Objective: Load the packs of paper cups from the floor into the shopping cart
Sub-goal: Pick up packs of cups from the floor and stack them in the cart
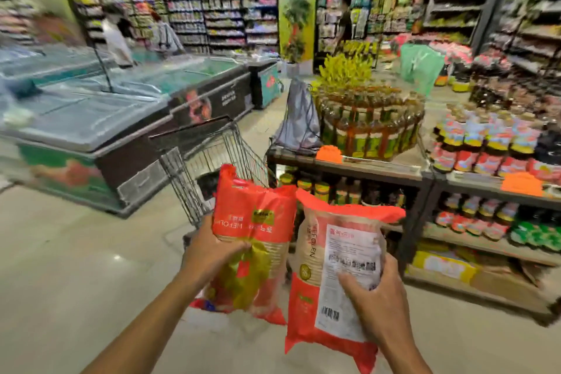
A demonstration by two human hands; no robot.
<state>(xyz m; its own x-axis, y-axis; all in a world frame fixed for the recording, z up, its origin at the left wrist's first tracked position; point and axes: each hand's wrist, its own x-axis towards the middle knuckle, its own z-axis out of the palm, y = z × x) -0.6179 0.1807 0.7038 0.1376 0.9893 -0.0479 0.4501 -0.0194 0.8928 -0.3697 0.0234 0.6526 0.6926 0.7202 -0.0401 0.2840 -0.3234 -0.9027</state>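
Note:
I hold two red-and-beige packs of paper cups in the air in front of me. My left hand (212, 247) grips the left pack (255, 222) by its side. My right hand (372, 291) grips the right pack (328, 267), whose white label and barcode face me. The two packs hang side by side, close together. The wire shopping cart (209, 155) stands just beyond them, its basket seen from the rear. A bit of another red pack (202, 304) shows low on the floor behind the left pack.
A long chest freezer (91, 124) runs along the left. A display shelf (425, 173) of bottles and jars stands to the right, with a grey bag (299, 118) on its corner. People stand far back in the aisles. Pale tiled floor (76, 267) lies around me.

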